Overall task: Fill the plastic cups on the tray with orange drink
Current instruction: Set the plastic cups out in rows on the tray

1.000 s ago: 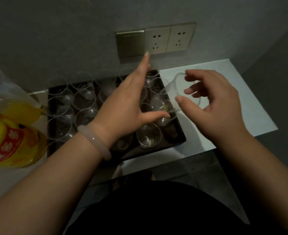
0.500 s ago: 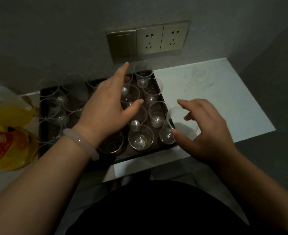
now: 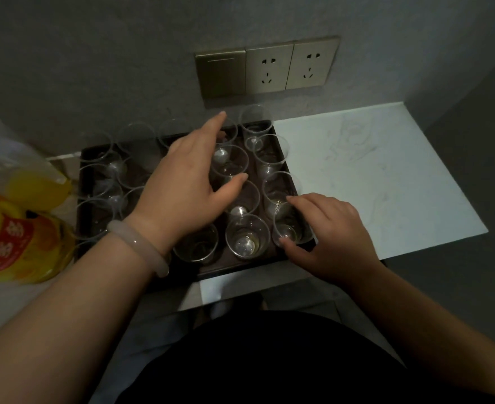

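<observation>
Your tray [image 3: 228, 269] is dark brown, almost black, and the plastic cups [image 3: 247, 237] standing on it are clear and colourless, with pale glints at their bottoms. At 9 o'clock from the tray you have the bottle [image 3: 12, 243], its drink yellow-orange and its label red with pale characters among yellow and orange patches, and a see-through whitish bag [image 3: 4, 147] at 10 o'clock. At 3 o'clock the bench [image 3: 371, 176] is white with faint grey marble veining, at 12 o'clock the wall [image 3: 94, 53] is plain grey with a brushed-gold socket panel [image 3: 266, 68], and your bracelet [image 3: 141, 243] is a milky pale pink.
</observation>
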